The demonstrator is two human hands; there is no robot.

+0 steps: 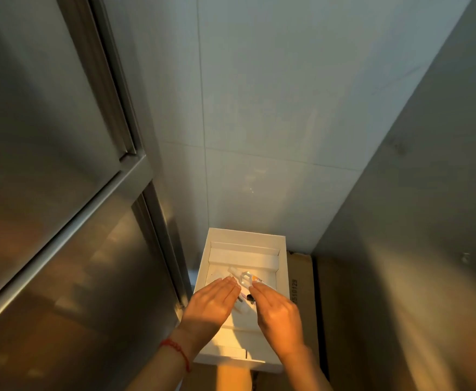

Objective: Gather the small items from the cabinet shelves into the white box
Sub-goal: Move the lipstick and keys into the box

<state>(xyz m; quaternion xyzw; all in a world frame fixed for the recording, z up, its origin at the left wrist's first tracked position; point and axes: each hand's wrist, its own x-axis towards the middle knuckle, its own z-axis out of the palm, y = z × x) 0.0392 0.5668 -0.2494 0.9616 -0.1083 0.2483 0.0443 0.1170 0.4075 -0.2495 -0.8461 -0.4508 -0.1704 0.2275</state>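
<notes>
The white box (246, 240) stands open low in the middle of the view, between a steel cabinet and a cardboard carton. Inside it lie several small items, among them a clear plastic piece (244, 277) with an orange spot and a small black part (249, 298). My left hand (213, 307) hovers over the box's left half, palm down, fingers straight and together. My right hand (277, 313) hovers over the right half, fingers extended toward the clear piece. Neither hand visibly grips anything; the items under the palms are hidden.
Brushed steel cabinet doors (62, 193) fill the left side, shut. A tiled wall (273, 108) rises behind the box. A steel panel (428, 221) closes the right side. A brown cardboard carton (301, 292) with printed digits sits right of the box.
</notes>
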